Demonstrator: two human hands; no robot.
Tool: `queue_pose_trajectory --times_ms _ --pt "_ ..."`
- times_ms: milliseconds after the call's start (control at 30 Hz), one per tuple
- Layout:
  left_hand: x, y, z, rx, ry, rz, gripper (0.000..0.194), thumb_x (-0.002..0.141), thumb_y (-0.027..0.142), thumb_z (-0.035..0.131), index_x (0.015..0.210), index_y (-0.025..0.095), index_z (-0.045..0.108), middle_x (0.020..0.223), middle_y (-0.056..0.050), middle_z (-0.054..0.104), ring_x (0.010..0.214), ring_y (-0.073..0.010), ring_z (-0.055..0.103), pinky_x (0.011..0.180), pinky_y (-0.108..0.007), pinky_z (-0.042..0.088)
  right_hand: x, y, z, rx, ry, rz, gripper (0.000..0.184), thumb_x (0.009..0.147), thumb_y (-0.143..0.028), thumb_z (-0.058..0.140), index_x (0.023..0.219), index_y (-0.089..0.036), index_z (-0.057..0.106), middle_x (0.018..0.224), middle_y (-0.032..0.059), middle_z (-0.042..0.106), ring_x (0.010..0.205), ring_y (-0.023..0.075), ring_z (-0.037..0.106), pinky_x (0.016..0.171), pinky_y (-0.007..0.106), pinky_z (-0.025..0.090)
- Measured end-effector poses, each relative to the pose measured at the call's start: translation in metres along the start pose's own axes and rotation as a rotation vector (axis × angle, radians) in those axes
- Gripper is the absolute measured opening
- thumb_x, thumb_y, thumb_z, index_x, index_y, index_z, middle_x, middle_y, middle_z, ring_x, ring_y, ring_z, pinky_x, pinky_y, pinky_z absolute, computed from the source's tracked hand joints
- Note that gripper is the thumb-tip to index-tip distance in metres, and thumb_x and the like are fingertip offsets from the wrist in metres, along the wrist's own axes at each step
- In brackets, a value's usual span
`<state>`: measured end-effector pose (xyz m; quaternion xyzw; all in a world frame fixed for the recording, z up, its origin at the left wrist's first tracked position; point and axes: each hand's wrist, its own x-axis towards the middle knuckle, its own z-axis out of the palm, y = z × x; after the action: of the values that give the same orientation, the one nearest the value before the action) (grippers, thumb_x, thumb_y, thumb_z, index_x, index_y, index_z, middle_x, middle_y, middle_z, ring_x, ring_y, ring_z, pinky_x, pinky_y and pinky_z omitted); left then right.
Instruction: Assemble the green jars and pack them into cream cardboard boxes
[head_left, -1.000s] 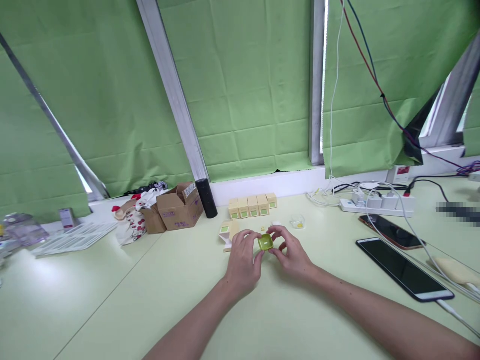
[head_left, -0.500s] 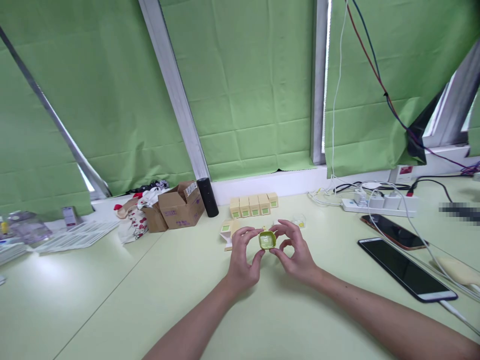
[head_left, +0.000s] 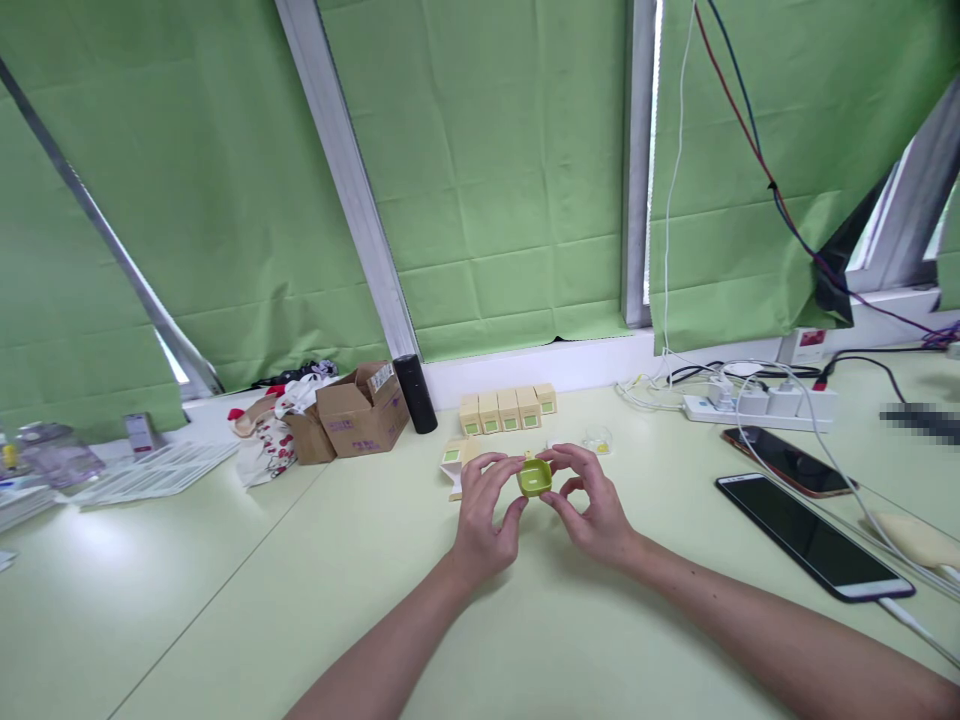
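Note:
Between my two hands is a small green square case (head_left: pixel 535 478), its hollow inside facing me. My left hand (head_left: pixel 486 520) pinches its left side between thumb and fingers. On the other side, my right hand (head_left: pixel 591 508) grips the right edge the same way. Just behind my left hand lies an opened cream carton (head_left: pixel 454 455) with a green square on it. A small clear plastic piece (head_left: pixel 598 440) with something yellow in it rests beyond my right hand. One small yellowish bit shows just behind the case.
Several cream boxes (head_left: pixel 508 410) stand in a row near the wall. A black cylinder (head_left: pixel 415 394) and a cardboard box (head_left: pixel 364 412) are left of them. To the right lie a power strip (head_left: pixel 757 408), a white-edged phone (head_left: pixel 814 537), another phone (head_left: pixel 787 462) and loose cables.
The green case has tilted back and forth slightly in my fingers, its inside staying toward me. Both hands keep their hold, and the view has shifted a little.

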<state>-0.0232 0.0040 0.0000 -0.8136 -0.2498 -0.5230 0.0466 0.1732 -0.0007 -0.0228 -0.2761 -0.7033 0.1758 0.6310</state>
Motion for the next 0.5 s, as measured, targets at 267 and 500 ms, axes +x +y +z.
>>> queue_pose_trajectory --times_ms 267,500 --pt "0.0004 -0.0029 0.0025 0.024 0.039 -0.056 0.041 0.096 0.01 0.058 0.134 0.028 0.06 0.115 -0.009 0.072 0.116 -0.0285 0.06 0.098 -0.05 0.053 0.0013 0.0011 -0.0012 -0.044 -0.022 0.023 0.035 0.102 -0.027 0.059 0.136 -0.03 0.05 0.129 0.0112 0.067 0.104 0.0236 0.07 0.067 0.033 0.063" --pt "-0.0017 -0.0057 0.0047 0.01 0.066 -0.124 0.032 0.098 0.019 0.062 0.129 0.026 0.065 0.111 -0.01 0.068 0.11 -0.0271 0.064 0.093 -0.046 0.056 0.0005 0.0065 -0.0015 -0.078 -0.039 0.016 0.033 0.105 -0.029 0.053 0.138 -0.029 0.05 0.122 0.0104 0.069 0.108 0.0235 0.071 0.07 0.032 0.063"
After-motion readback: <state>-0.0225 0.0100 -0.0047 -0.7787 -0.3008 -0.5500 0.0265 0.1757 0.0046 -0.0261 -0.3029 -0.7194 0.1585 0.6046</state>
